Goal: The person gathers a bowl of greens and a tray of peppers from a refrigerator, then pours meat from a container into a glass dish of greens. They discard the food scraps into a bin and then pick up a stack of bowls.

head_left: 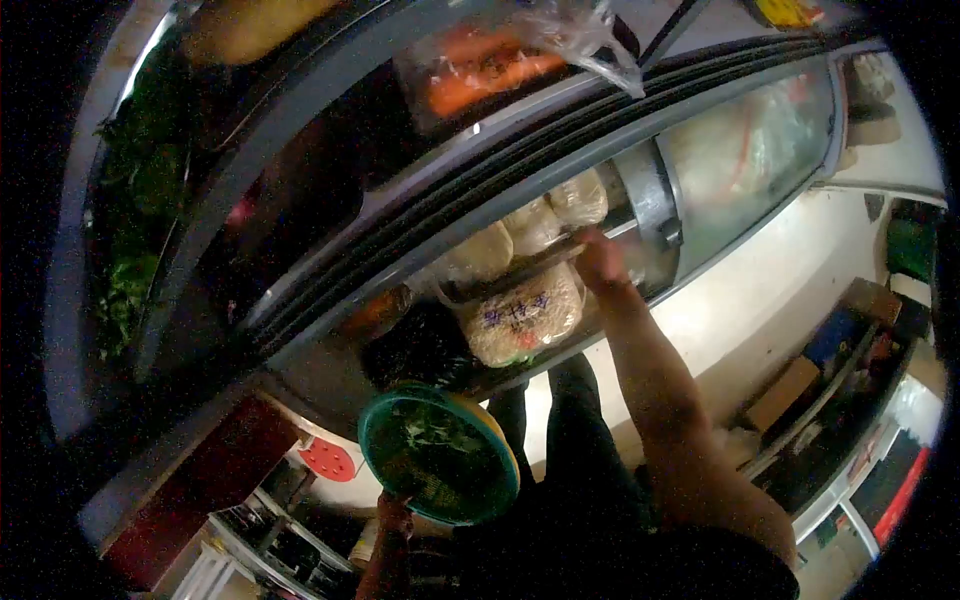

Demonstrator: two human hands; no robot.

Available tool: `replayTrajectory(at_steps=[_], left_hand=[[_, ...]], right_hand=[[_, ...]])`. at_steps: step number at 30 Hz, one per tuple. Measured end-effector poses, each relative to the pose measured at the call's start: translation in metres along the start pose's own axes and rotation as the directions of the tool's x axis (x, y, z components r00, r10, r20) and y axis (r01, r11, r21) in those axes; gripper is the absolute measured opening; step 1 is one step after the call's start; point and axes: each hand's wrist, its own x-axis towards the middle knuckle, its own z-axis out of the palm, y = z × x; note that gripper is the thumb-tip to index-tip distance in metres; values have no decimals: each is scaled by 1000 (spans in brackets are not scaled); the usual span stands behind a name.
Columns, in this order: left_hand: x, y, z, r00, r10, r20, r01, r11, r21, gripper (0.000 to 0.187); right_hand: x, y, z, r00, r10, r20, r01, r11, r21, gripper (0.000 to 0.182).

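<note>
My left hand [395,512] grips the rim of a round green plastic basket [375,470], with leafy greens [440,430] inside it. A yellowish rim shows along the basket's right side. My right hand [603,268] reaches into the opened display fridge, at the dark front bar [520,270] of its shelf. Its fingers look curled, and what they hold, if anything, is hidden. Below the bar is a clear bag of pale food with purple print [525,315]. A black plastic bag [418,345] lies left of it. Pale wrapped packs [575,197] sit behind the bar.
A fogged glass door [755,150] covers the fridge's right part. Orange packs [490,75] and a clear plastic bag [585,40] lie above. A red stool [327,458] stands lower left. Shelving with boxes [785,393] is at right. Greens [130,280] lie far left.
</note>
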Motion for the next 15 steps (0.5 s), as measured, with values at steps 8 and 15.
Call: replayTrajectory(at_steps=[8, 15], left_hand=[[14, 2, -9, 956, -282, 87, 295, 913, -283, 39], [72, -65, -114, 920, 122, 371, -308, 812, 496, 41]], right_hand=[[-2, -43, 15, 850, -524, -46, 266, 504, -822, 26], [25, -57, 35, 879, -414, -238, 232, 806, -544, 37]])
